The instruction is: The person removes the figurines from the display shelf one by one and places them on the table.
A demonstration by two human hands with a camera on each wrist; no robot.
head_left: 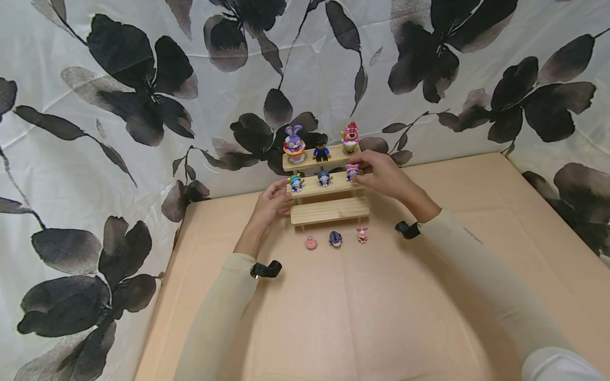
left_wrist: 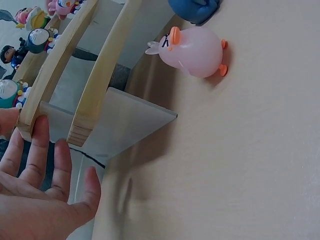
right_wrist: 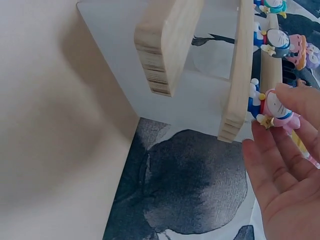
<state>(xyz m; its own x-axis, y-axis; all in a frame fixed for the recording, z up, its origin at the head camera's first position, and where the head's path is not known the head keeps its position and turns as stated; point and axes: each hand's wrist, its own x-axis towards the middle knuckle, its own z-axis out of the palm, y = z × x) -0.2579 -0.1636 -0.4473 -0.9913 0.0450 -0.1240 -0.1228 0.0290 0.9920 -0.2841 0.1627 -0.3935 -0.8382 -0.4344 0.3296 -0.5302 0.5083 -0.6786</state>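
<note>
A wooden three-tier display stand [head_left: 329, 211] stands at the table's back, with clear side panels [left_wrist: 135, 115]. My left hand [head_left: 271, 206] holds the left end of its middle shelf, thumb above and fingertips at the edge and underside. On that shelf's right end, my right hand [head_left: 383, 177] pinches a small figurine in a pink hood [right_wrist: 275, 107] between thumb and fingers. Along the same shelf stand a green-hooded figurine [head_left: 296, 183] and a dark-blue-hooded figurine [head_left: 324, 178]. The top shelf bears a purple rabbit figurine [head_left: 294, 144], a dark-clad figurine [head_left: 321, 153] and a pink bear figurine [head_left: 350, 137].
In front of the stand, on the table [head_left: 352, 317], are a pink duck figurine [head_left: 311, 243], a blue figurine [head_left: 335, 239] and a pink piglet figurine [head_left: 362, 235]. A floral cloth [head_left: 305, 63] hangs close behind the stand.
</note>
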